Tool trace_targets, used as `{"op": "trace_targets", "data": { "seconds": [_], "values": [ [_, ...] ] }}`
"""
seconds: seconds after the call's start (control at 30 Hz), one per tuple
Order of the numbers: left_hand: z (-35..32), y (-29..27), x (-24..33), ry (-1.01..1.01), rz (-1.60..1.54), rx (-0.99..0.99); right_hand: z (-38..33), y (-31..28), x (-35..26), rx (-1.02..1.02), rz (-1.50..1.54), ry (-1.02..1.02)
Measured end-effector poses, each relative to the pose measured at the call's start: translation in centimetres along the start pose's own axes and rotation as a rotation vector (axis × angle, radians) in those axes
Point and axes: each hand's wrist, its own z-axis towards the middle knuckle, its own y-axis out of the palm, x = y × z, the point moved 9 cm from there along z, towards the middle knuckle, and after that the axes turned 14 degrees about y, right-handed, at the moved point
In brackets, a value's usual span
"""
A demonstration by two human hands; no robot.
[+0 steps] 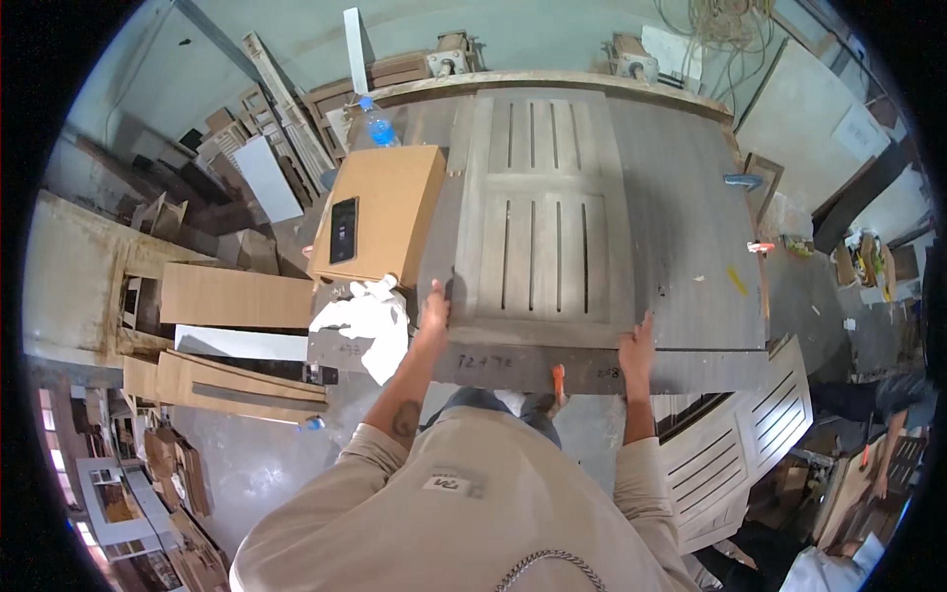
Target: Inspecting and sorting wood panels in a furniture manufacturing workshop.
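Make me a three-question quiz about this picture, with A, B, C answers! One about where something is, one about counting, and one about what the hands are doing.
1. Where is the cardboard box?
A. On the workbench, left of the slatted panel
B. On the floor under the bench
C. On top of the slatted panel

2. How many slots are cut in the near half of the slatted wooden panel?
A. One
B. Four
C. Nine

3. What are the left hand and right hand doing?
A. Holding a hammer
B. Resting on the panel's near edge, one at each corner
C. Hanging off the bench, touching nothing

Answers: 1 A, the box sits on the workbench beside the panel's left side. 2 B, four dark slots show in the near half. 3 B, both hands lie on the near edge, with no tool in them.
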Motion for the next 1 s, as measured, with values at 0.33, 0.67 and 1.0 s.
{"op": "trace_targets", "data": {
  "seconds": [0.33,0.67,1.0],
  "values": [
    [-10.2,-3.2,15.3,0.237,0.157,-0.454,-6.5,-4.9,-7.1,0.159,-0.429,0.114],
    [-18.5,-5.7,29.0,0.895,0.136,-0.993,-23.3,15.3,1.7,-0.451,0.617,0.482],
    [-26.0,-2.0,28.9,1.144,0.157,-1.307,-28.1,9.4,-19.7,-0.297,0.841,0.474]
  ]
}}
